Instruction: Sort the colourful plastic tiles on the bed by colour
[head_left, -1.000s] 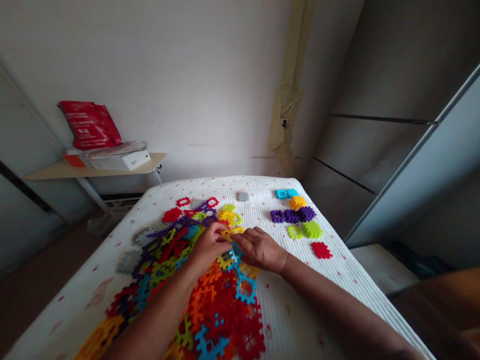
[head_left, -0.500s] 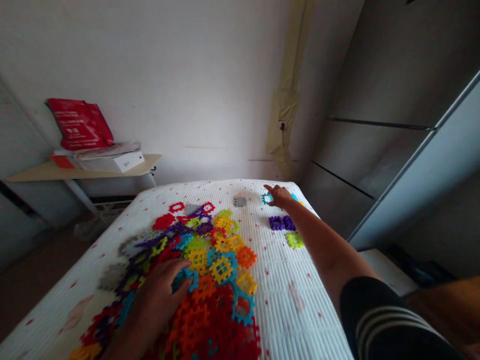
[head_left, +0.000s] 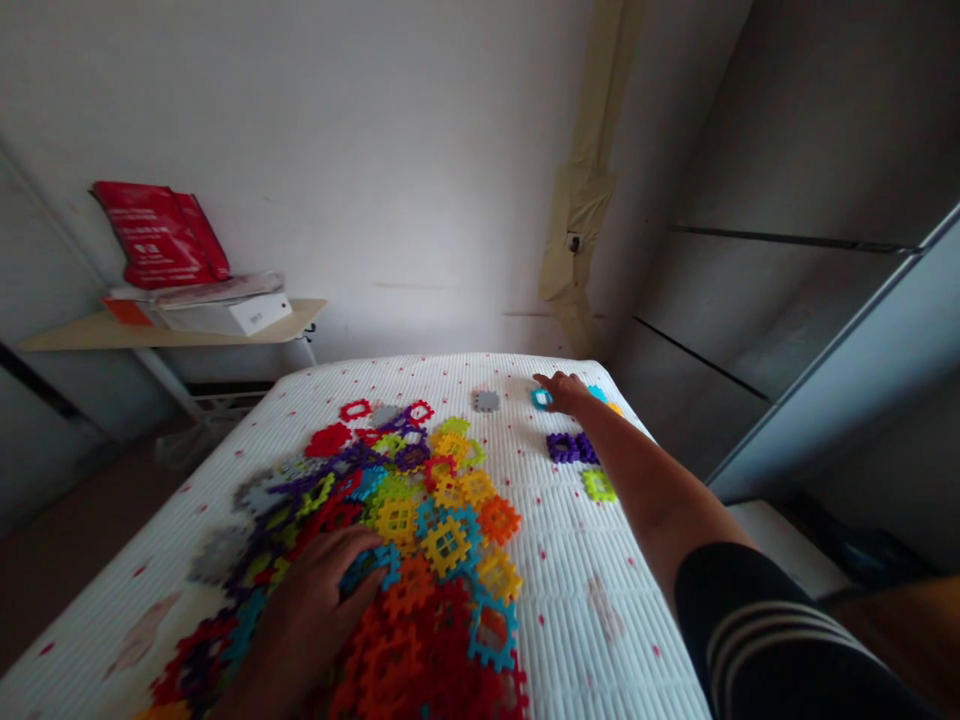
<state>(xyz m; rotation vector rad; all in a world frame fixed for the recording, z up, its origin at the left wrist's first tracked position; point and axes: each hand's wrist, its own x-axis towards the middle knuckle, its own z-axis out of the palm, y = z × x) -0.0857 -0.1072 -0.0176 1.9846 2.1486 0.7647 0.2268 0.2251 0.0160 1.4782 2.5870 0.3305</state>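
Observation:
My right hand [head_left: 568,392] reaches to the far right of the bed. Its fingers are at a small blue square toothed building piece [head_left: 541,399], gripping its right side, with the index finger stretched out above it. My left hand [head_left: 319,590] rests on the near part of a pile of colourful toothed pieces, thumb and fingers apart around a blue piece [head_left: 386,563] lying there. Orange pieces [head_left: 411,582] and yellow pieces [head_left: 445,545] lie beside the left hand. A grey piece [head_left: 486,401] lies left of the right hand.
Purple pieces [head_left: 562,448] and a lime-green piece [head_left: 599,486] lie near my right forearm. The bed has a white ribbed cover [head_left: 585,560]. At the left, a small table [head_left: 82,336] holds a white box [head_left: 259,313] and a red bag [head_left: 161,235]. A wardrobe [head_left: 795,300] stands at the right.
The view has shifted slightly. My right hand remains at the blue piece, which now looks smaller and thicker. My left hand stays on the pile, its fingers slightly lower over the pieces.

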